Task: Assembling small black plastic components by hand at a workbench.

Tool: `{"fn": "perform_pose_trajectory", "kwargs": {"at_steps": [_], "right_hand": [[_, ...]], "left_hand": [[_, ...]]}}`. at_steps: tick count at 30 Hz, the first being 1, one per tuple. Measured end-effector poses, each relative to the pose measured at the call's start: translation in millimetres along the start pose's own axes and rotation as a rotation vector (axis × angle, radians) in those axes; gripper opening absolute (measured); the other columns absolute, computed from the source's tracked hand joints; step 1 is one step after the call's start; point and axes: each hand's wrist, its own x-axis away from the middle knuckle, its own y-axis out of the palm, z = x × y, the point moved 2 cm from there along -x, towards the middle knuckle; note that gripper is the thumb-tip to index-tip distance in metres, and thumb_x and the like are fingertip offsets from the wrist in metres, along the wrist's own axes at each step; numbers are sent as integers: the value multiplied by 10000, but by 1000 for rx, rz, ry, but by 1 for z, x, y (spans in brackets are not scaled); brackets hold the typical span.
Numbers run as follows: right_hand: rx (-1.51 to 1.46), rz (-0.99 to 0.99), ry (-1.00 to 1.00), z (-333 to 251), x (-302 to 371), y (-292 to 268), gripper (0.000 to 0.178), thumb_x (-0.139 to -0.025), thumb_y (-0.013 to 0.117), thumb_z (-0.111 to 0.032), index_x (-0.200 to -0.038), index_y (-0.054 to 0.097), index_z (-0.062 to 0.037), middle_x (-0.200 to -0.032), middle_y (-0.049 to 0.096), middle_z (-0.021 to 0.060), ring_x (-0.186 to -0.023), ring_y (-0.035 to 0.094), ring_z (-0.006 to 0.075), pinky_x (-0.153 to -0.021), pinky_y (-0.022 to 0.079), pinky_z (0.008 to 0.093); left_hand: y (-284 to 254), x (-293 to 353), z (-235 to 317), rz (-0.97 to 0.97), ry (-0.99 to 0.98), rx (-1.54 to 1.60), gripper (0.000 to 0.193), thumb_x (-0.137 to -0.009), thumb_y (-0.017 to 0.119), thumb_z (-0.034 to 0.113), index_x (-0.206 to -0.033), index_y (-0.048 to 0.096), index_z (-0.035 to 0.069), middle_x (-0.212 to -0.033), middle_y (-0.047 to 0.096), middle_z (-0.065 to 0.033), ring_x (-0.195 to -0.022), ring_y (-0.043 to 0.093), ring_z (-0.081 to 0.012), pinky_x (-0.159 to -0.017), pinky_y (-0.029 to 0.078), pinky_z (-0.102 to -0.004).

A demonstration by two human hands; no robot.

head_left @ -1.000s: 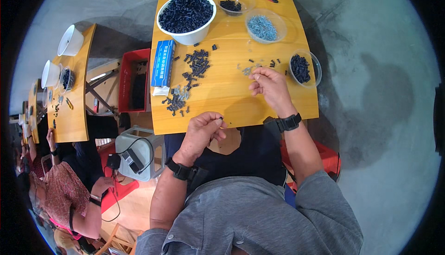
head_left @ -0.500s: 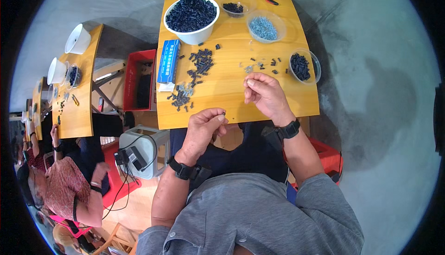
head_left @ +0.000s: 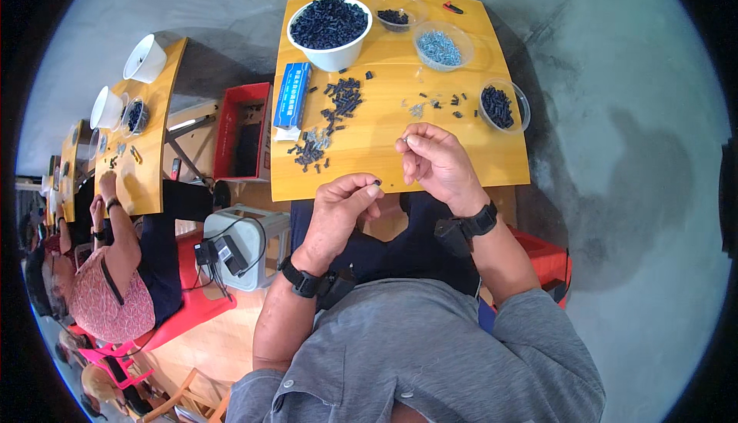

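My left hand (head_left: pixel 334 211) is just off the table's near edge, thumb and forefinger pinched on a small black plastic piece (head_left: pixel 377 183). To its right and slightly farther away, my right hand (head_left: pixel 444 165) is closed in a pinch over the table edge. A tiny pale bit shows at its fingertips, too small to name. The two hands are apart. Beyond them lie a pile of black plastic pieces (head_left: pixel 344 98), a mixed heap of black pieces and silvery screws (head_left: pixel 314 148), and a few loose screws (head_left: pixel 417 109).
On the wooden table (head_left: pixel 384 146) stand a white tub of black pieces (head_left: pixel 332 55), a bowl of screws (head_left: pixel 440 48), two clear tubs (head_left: pixel 500 108) with black pieces, and a blue box (head_left: pixel 292 96). A red-handled tool (head_left: pixel 453 8) lies far back. A co-worker (head_left: pixel 115 292) sits at left.
The view has shifted slightly, moving the table rightward in it. Both my hands keep their pinches, now a little nearer each other. The co-worker at left has brought an arm to their table.
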Motion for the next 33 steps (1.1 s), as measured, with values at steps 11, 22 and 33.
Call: {"fn": "perform_pose_trajectory", "kwargs": {"at_steps": [11,22,33], "right_hand": [[509,-7,-68,7,32,47,129,-933,536,-87,-973,605,13,-734,581,29,-595,558,83,-530,475,214],[697,-104,-211,3,39,68,125,-921,531,-60,-905,611,33,-798,570,26,-587,531,50,-525,438,190],[1134,-179,-528,-1,38,72,77,-836,588,4,-910,610,10,-750,555,92,-641,559,159,-557,440,273]], "left_hand": [[6,20,13,20,159,-6,115,-877,631,60,-968,672,0,-717,641,-22,-637,582,-69,-588,479,-198],[8,25,18,34,213,29,119,-866,637,34,-961,673,-29,-715,650,-46,-610,588,-91,-566,494,-212],[7,23,18,57,135,-30,103,-877,620,39,-941,668,-25,-717,640,-41,-579,570,-86,-533,474,-211]]}}
